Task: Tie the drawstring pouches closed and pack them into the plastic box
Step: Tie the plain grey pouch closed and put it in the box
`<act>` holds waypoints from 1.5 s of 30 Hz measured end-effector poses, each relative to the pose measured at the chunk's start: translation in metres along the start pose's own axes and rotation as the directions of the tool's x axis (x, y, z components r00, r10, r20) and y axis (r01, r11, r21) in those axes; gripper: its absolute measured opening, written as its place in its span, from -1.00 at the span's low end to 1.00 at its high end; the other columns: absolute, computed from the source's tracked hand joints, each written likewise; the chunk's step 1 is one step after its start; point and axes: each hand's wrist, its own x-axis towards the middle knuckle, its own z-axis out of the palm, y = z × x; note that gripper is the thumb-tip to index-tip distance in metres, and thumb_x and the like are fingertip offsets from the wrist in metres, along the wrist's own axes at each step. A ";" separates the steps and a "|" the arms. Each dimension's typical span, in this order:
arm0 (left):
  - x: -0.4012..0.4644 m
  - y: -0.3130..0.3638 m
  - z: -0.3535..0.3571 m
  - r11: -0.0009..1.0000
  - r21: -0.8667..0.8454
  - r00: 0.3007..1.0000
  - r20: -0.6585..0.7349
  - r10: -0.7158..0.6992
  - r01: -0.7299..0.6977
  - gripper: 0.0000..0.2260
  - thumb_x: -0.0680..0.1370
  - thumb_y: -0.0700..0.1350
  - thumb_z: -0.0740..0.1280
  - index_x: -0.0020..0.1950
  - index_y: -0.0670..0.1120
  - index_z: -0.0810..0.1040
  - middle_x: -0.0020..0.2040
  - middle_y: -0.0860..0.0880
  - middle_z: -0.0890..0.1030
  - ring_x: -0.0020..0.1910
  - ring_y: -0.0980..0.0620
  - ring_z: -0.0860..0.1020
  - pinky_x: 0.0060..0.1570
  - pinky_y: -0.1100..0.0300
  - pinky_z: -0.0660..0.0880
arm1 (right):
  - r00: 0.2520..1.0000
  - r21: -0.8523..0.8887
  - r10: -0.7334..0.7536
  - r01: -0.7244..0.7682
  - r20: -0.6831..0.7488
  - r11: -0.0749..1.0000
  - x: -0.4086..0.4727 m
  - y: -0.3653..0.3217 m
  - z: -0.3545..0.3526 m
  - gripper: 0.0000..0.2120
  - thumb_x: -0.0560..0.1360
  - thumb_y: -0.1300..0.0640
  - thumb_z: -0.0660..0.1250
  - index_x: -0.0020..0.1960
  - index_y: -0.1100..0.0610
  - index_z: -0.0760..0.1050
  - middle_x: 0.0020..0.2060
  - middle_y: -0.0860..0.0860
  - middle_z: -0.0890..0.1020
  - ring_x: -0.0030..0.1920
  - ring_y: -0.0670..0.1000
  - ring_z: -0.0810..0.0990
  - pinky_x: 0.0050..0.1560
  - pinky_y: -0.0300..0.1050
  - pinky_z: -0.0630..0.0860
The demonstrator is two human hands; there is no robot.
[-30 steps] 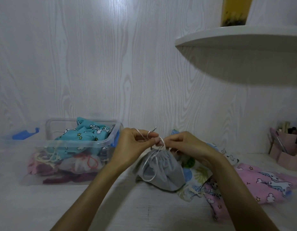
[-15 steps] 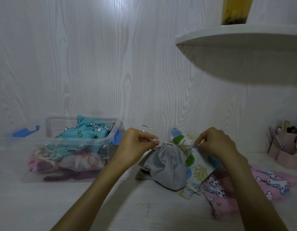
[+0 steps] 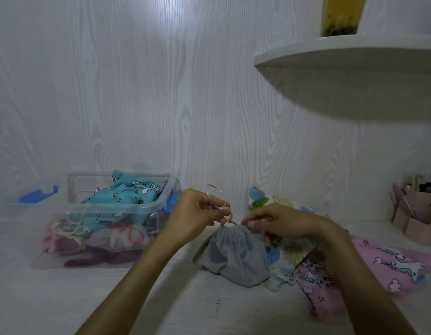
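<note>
- Head view shows the grey pouch (image 3: 233, 257) standing on the tabletop (image 3: 161, 305) between the two hands, its mouth gathered tight, with the plastic box (image 3: 100, 223) just to its left.
- Left hand (image 3: 192, 213) has its fingers (image 3: 210, 209) curled round the white cord (image 3: 218, 200), a loop of it arching above the knuckles; right hand (image 3: 279, 222) pinches the cord at the pouch's neck with thumb and forefinger.
- Likely slip: the cord is thin and smooth-looking, so it could slide out of either pinch before the knot bites, letting the gathered mouth relax open.
- Pulling harder on one side than the other could drag the light pouch sideways or tip it, since nothing else holds it down.
- Loose loop above the left hand could snag a finger and get tied into the knot, or leave a slack knot.
- Behind the grey pouch lie a leaf-print pouch (image 3: 289, 250) and a pink pouch (image 3: 369, 267); their cords could be caught up in the tie if the hands drift right.
- Box already looks fairly full, with a teal pouch (image 3: 127, 194) heaped above the rim, so another one dropped on top may roll off.
</note>
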 end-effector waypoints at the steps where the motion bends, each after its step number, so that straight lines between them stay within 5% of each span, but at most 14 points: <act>1: 0.000 0.000 -0.002 1.000 0.008 1.000 0.003 -0.001 0.001 -0.88 0.44 -0.26 0.44 -0.03 -0.24 0.67 -0.23 -0.11 0.70 -0.37 0.19 0.64 -0.37 0.39 0.52 | 1.000 0.058 0.003 -0.003 0.000 0.998 -0.001 0.001 0.000 -0.79 0.58 0.10 0.24 0.12 0.13 0.58 -0.09 -0.03 0.65 -0.22 -0.03 0.64 -0.14 -0.18 0.56; 5: 0.000 0.001 -0.006 1.000 0.002 1.000 -0.004 -0.008 0.008 -0.88 0.45 -0.22 0.44 -0.03 -0.19 0.66 -0.17 -0.15 0.70 -0.36 0.19 0.63 -0.37 0.39 0.52 | 0.996 0.103 -0.031 0.040 -0.083 0.994 -0.007 -0.003 -0.004 -0.79 0.55 0.09 0.28 -0.07 0.20 0.62 -0.32 0.05 0.64 -0.33 -0.07 0.57 -0.25 -0.25 0.53; 9: 0.000 0.002 -0.007 1.000 -0.013 1.000 -0.010 -0.018 0.018 -0.86 0.46 -0.21 0.43 -0.01 -0.21 0.65 -0.16 -0.17 0.69 -0.37 0.22 0.62 -0.38 0.41 0.51 | 1.000 0.092 -0.003 0.000 0.025 0.996 -0.011 -0.008 -0.004 -0.68 0.56 -0.07 0.21 -0.29 0.03 0.54 -0.53 -0.14 0.50 -0.46 -0.15 0.42 -0.31 -0.30 0.39; 12: -0.001 0.001 -0.006 1.000 -0.010 1.000 0.000 -0.024 0.024 -0.86 0.46 -0.22 0.42 -0.01 -0.21 0.65 -0.17 -0.13 0.69 -0.37 0.23 0.62 -0.37 0.40 0.52 | 0.992 0.032 -0.034 0.031 0.121 0.999 -0.012 -0.004 -0.002 -0.72 0.49 -0.07 0.34 -0.10 0.16 0.62 -0.40 -0.02 0.46 -0.35 -0.06 0.36 -0.28 -0.29 0.28; 16: 0.000 0.000 -0.008 0.999 -0.016 0.999 -0.004 -0.041 0.041 -0.87 0.45 -0.21 0.43 -0.02 -0.20 0.66 -0.23 -0.08 0.69 -0.38 0.23 0.62 -0.38 0.41 0.51 | 1.000 0.211 -0.011 0.006 0.021 0.978 -0.012 0.003 -0.004 -0.74 0.41 0.02 0.44 -0.09 0.23 0.61 -0.28 0.07 0.56 -0.32 -0.10 0.48 -0.24 -0.31 0.42; 19: 0.000 0.001 -0.008 0.999 -0.010 0.999 0.005 -0.050 0.050 -0.88 0.45 -0.21 0.44 -0.04 -0.18 0.66 -0.23 -0.07 0.69 -0.37 0.22 0.63 -0.36 0.40 0.53 | 0.998 0.307 -0.002 -0.019 0.067 0.952 -0.012 0.010 -0.006 -0.84 0.47 0.03 0.37 -0.16 0.14 0.58 -0.23 0.08 0.62 -0.25 -0.07 0.57 -0.14 -0.26 0.54; 23: 0.001 0.000 -0.011 0.999 0.010 0.999 0.014 -0.050 0.050 -0.89 0.46 -0.23 0.43 -0.04 -0.18 0.67 -0.21 -0.09 0.70 -0.36 0.21 0.63 -0.35 0.38 0.53 | 0.988 0.382 -0.057 -0.001 0.141 0.924 -0.019 0.012 -0.008 -0.85 0.52 0.21 0.30 0.03 0.21 0.60 -0.15 0.04 0.69 -0.12 -0.07 0.65 -0.09 -0.30 0.55; 29: -0.002 -0.002 -0.009 0.991 0.101 0.993 0.069 -0.091 0.084 -0.97 0.44 -0.22 0.46 -0.14 -0.12 0.68 -0.32 0.00 0.69 -0.37 0.19 0.63 -0.34 0.34 0.54 | 0.961 0.351 -0.070 0.165 -0.268 0.922 -0.019 -0.002 -0.011 -0.73 0.56 0.05 0.24 -0.28 0.06 0.56 -0.41 -0.18 0.58 -0.38 -0.26 0.49 -0.31 -0.42 0.38; 33: -0.002 -0.001 -0.005 0.979 0.179 0.993 0.059 -0.106 0.094 -0.95 0.43 -0.24 0.46 -0.13 -0.14 0.69 -0.32 -0.08 0.68 -0.38 0.15 0.61 -0.31 0.32 0.57 | 0.937 0.489 -0.028 0.206 -0.347 0.848 -0.008 -0.010 -0.011 -0.68 0.58 0.04 0.21 -0.34 0.08 0.41 -0.46 -0.11 0.49 -0.45 -0.15 0.38 -0.37 -0.28 0.27; 37: -0.001 0.005 -0.013 0.961 0.194 0.972 0.088 -0.216 0.196 -0.95 0.41 -0.28 0.47 -0.20 -0.15 0.67 -0.34 -0.14 0.67 -0.41 0.10 0.62 -0.40 0.35 0.50 | 0.913 0.334 0.102 0.039 -0.395 0.942 -0.009 0.005 -0.014 -0.65 0.56 0.08 0.25 -0.38 0.09 0.32 -0.49 -0.05 0.32 -0.48 -0.12 0.27 -0.45 -0.30 0.21; 41: -0.001 0.003 -0.015 0.940 0.271 0.973 0.041 -0.228 0.209 -0.93 0.40 -0.25 0.49 -0.23 -0.11 0.65 -0.28 -0.14 0.70 -0.36 0.08 0.66 -0.35 0.31 0.52 | 0.892 0.286 0.205 -0.090 -0.404 0.954 -0.006 0.006 -0.008 -0.68 0.55 0.06 0.27 -0.34 0.14 0.40 -0.46 0.01 0.39 -0.52 -0.16 0.33 -0.45 -0.36 0.27; 43: -0.002 0.004 -0.017 0.952 0.217 0.971 0.049 -0.234 0.218 -0.95 0.42 -0.24 0.47 -0.14 -0.17 0.66 -0.29 -0.12 0.69 -0.39 0.14 0.64 -0.36 0.35 0.54 | 0.884 0.485 0.192 0.044 -0.426 0.873 -0.005 -0.004 -0.007 -0.69 0.56 0.06 0.25 -0.32 0.15 0.45 -0.39 0.05 0.51 -0.41 -0.10 0.46 -0.36 -0.31 0.41; 45: -0.003 0.007 -0.022 0.966 0.083 0.963 0.090 -0.253 0.246 -0.94 0.44 -0.27 0.45 -0.10 -0.20 0.67 -0.34 -0.08 0.67 -0.42 0.17 0.61 -0.35 0.37 0.56 | 0.926 0.813 0.174 0.192 -0.336 0.550 -0.005 -0.015 -0.008 -0.71 0.58 0.11 0.21 -0.30 0.17 0.44 -0.44 0.05 0.52 -0.45 -0.07 0.49 -0.44 -0.28 0.48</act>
